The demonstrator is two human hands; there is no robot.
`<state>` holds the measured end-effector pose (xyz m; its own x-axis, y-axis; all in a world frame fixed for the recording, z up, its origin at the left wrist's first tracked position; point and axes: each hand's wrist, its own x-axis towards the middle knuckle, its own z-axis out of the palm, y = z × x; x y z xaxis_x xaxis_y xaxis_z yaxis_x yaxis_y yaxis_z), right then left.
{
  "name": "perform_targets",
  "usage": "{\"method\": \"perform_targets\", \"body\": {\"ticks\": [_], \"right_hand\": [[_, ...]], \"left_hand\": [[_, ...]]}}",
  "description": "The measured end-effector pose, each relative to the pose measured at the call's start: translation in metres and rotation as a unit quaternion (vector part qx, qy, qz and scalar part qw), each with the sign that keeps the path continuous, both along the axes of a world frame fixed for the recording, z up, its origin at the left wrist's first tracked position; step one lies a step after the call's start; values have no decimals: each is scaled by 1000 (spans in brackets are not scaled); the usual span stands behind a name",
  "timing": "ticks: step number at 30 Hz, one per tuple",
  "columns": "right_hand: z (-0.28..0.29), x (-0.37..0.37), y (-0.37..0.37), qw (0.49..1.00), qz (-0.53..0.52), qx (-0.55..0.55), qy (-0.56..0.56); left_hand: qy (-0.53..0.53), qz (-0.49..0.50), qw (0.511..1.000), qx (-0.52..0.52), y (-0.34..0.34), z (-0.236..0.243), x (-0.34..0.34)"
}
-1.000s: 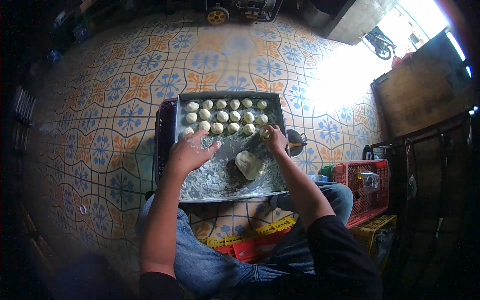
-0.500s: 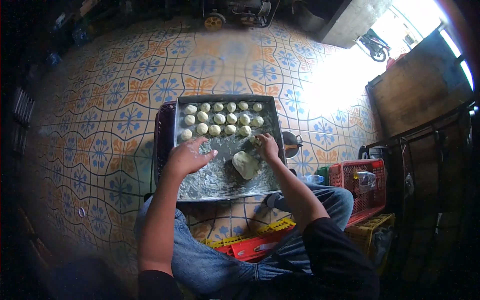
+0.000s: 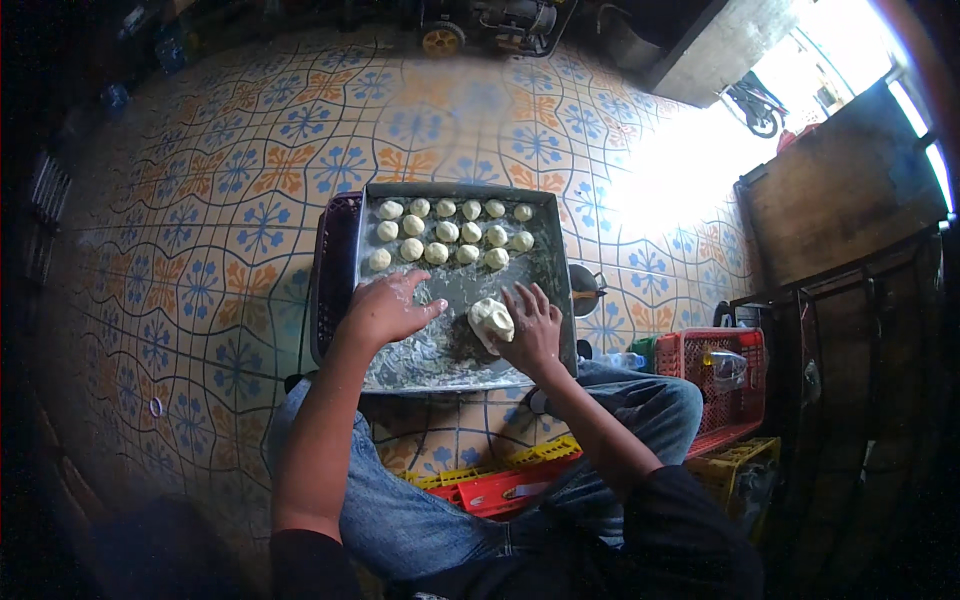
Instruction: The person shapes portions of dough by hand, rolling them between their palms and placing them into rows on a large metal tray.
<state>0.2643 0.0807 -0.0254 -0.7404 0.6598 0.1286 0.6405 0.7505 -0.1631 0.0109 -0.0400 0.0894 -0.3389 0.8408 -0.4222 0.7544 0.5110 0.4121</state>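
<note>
A shallow metal tray [image 3: 562, 300] dusted with flour lies in front of me, with rows of small pale dough balls [image 3: 447, 231] across its far half. My right hand [image 3: 533, 332] is at a larger lump of dough [image 3: 489, 318] in the right near part of the tray, with thumb and index finger closed about its right side. The other fingers stretch past it. Above the floured left part of the tray is my left hand [image 3: 390, 306], with its thumb spread away from the fingers and nothing in it. The nearest dough ball [image 3: 380, 260] lies just beyond it.
Under the tray, a dark purple crate [image 3: 335, 240] shows at the left. A dark pan [image 3: 585, 290] is on the patterned tile floor to the right. Farther right stand a red crate [image 3: 690, 390] with a clear bottle [image 3: 725, 368] and a yellow crate [image 3: 735, 470]. A red and yellow crate [image 3: 505, 490] lies between my legs.
My right hand has come nearer from the tray's right side onto the dough lump, which now looks folded and more compact. The left hand stays about where it was. The whole view has shifted slightly.
</note>
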Motion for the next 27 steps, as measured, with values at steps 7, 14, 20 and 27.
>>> {"method": "perform_targets", "body": {"ticks": [7,14,20,27], "right_hand": [[-96,-3,7,993,-6,-30,-118],[-91,-6,73,816,-264,-350,377],[95,-25,67,760,-136,-347,533],[2,-14,59,958,89,152,226]], "left_hand": [[-4,-22,1000,-5,9,7,6],[-26,-16,999,18,13,5,8],[-8,-11,1000,3,-8,12,2],[-42,-30,999,7,12,2,7]]}}
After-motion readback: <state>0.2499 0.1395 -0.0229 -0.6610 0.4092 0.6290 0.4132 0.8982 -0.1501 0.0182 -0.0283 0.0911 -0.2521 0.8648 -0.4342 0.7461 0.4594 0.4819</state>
